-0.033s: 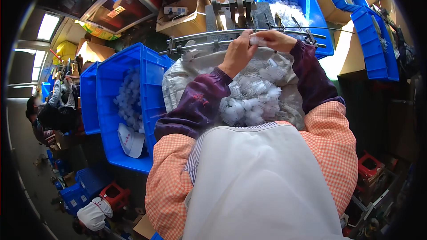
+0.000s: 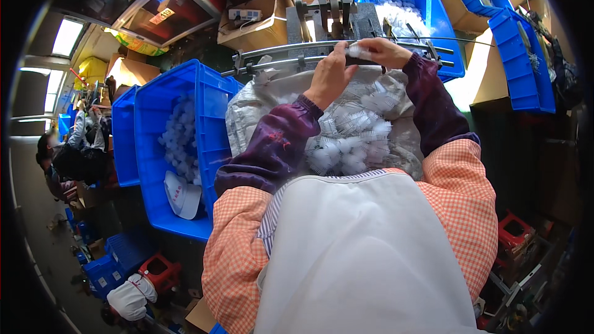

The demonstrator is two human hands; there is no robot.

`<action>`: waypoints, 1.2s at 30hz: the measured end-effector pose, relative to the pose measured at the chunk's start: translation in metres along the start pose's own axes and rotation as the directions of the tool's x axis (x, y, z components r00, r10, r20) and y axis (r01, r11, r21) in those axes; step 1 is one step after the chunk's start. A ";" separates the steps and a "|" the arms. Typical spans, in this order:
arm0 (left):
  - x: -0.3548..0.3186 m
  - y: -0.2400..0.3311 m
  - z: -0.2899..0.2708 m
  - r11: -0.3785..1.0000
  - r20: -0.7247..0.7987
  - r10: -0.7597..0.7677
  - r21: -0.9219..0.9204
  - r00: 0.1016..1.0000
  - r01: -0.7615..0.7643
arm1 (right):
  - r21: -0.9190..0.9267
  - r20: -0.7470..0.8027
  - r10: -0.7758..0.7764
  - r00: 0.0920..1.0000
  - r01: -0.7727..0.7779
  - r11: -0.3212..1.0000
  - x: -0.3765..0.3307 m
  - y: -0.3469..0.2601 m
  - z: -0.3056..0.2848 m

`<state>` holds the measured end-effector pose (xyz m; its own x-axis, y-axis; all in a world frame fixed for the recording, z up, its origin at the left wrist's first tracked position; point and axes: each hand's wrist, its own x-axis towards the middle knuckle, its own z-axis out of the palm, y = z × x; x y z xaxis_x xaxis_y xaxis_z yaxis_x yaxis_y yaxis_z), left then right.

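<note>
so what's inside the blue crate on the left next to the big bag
Small white plastic parts are piled inside the blue crate, with a white cap lying at its near end. The crate bottom beneath the pile is covered, so its depth cannot be seen.

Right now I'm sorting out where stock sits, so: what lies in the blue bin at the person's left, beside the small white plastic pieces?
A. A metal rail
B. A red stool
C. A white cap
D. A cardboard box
C: a white cap lies at the near end of the blue bin, next to the small white plastic pieces.
</note>
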<state>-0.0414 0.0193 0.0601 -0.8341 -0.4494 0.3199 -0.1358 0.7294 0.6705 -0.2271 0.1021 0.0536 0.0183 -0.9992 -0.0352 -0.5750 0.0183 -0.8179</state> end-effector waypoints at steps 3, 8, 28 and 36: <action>-0.013 -0.015 0.006 0.963 0.240 -0.080 0.270 0.967 0.013 | -0.359 -0.463 0.129 0.877 -0.319 0.877 0.024 0.032 -0.008; -0.030 -0.060 0.017 0.833 0.638 -0.398 0.553 0.659 -0.032 | -0.558 -0.634 0.057 0.771 -0.507 0.657 0.061 0.064 -0.003; -0.033 -0.098 0.033 0.969 0.594 -0.100 0.240 0.798 -0.057 | -0.601 -0.594 0.133 0.793 -0.547 0.582 0.074 0.079 -0.007; -0.036 -0.086 0.024 0.957 0.606 -0.156 0.287 0.780 -0.032 | -0.548 -0.590 0.148 0.794 -0.528 0.648 0.075 0.077 -0.006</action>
<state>-0.0128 -0.0145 -0.0254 -0.9535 -0.1516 -0.2605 -0.2569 0.8609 0.4391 -0.2744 0.0278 -0.0086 -0.5532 -0.8112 0.1894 -0.8308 0.5206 -0.1971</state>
